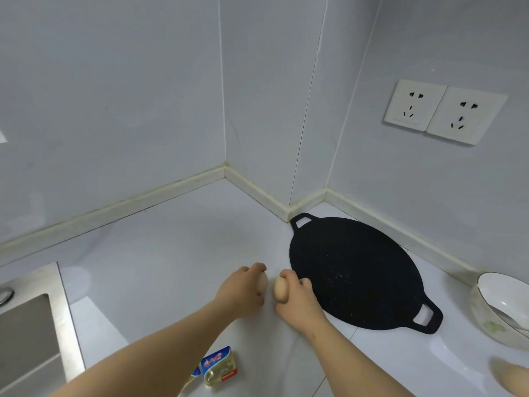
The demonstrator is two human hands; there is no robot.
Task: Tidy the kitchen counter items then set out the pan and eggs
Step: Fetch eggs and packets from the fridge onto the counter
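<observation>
A flat black pan [355, 273] with two loop handles lies on the white counter [171, 247] near the back corner. Just left of the pan, my left hand [243, 293] grips a pale egg [262, 283], fingers curled over its top. My right hand [297, 302] grips a brown egg [280, 290] right beside it. The two eggs are close together, low over the counter; whether they touch the surface is unclear.
A small butter packet [219, 365] lies on the counter under my left forearm. A white bowl [503, 308] stands at the right edge. A steel sink [31, 333] sits at the left. Two wall sockets [443, 111] are on the right wall.
</observation>
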